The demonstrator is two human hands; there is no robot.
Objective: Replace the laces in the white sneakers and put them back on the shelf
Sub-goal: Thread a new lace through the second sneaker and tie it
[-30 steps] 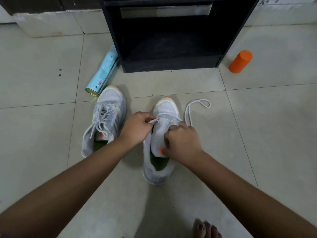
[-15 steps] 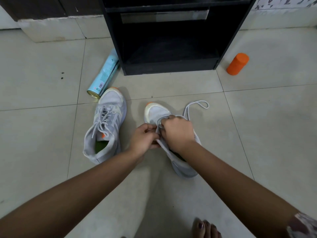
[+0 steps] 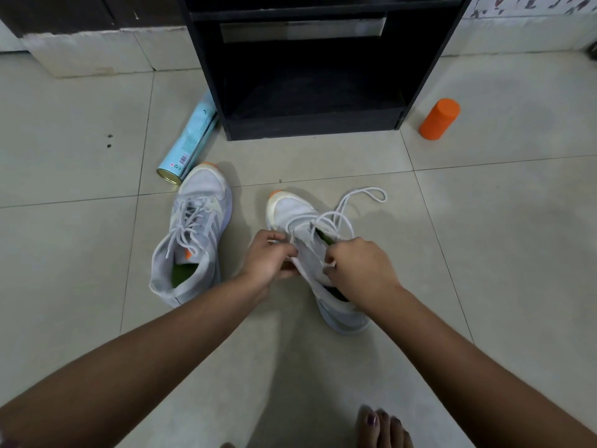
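Two white sneakers lie on the tiled floor (image 3: 484, 221), near the open front of the black shelf (image 3: 310, 124). The left sneaker (image 3: 193, 234) is laced and untouched, its toe just beside a fallen spray can (image 3: 190, 140). The right sneaker (image 3: 290, 208) sits between your hands, angled with its toe to the far left, and is only partly threaded. Your left hand (image 3: 268, 257) is closed, fingers curled in a pinch on the lace (image 3: 365, 192) at the left eyelet row. Your right hand (image 3: 361, 266) is likewise closed, pinching another strand of the same lace over the tongue. The slack runs in loose loops to the far right of the shoe. Whether either tip has entered an eyelet cannot be told; your fingers hide it. Judgement: the lace is light, limp and soft, so take it close to the stiff tip for threading. The upper looks soft and liable to cave in, so steady it right beside the eyelet in use. Each sneaker should be light; lift it by the heel collar for the shelf. An orange cylinder (image 3: 439, 119) stands well apart, to the right of the shelf.
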